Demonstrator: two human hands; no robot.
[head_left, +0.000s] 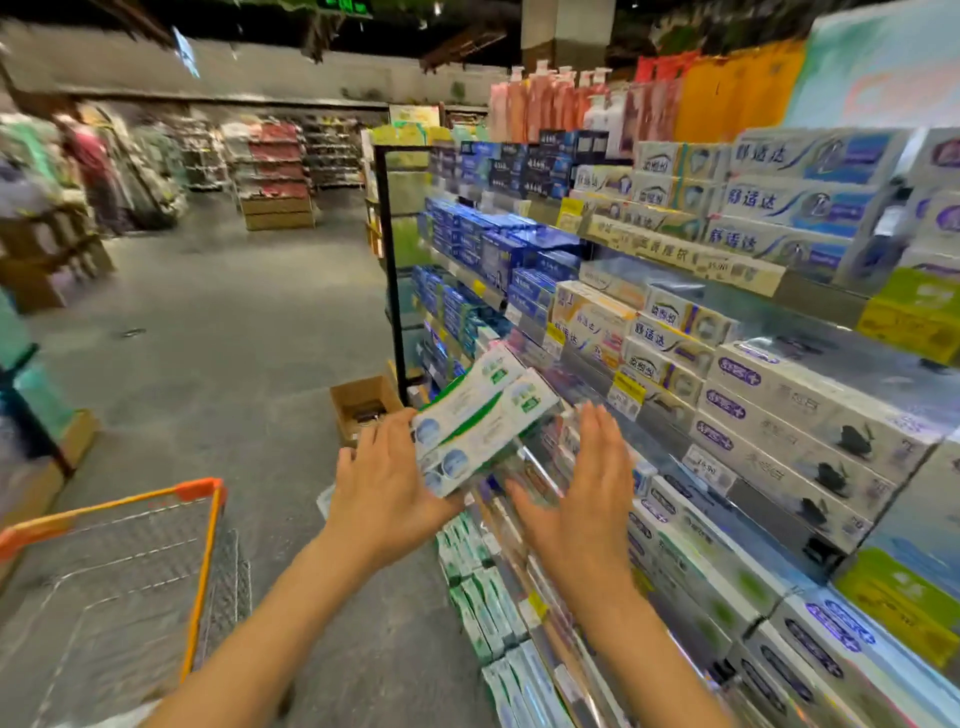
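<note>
Seemingly midway: two toothpaste boxes (480, 421) clasped in left hand (384, 488), just off shelf (670, 415) front edge; right hand (582, 493) flat-fingered, holding nothing; setting-down left to do.

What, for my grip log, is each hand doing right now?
Left hand: holding two white-and-green toothpaste boxes.
Right hand: open, fingers straight, holding nothing.
</note>
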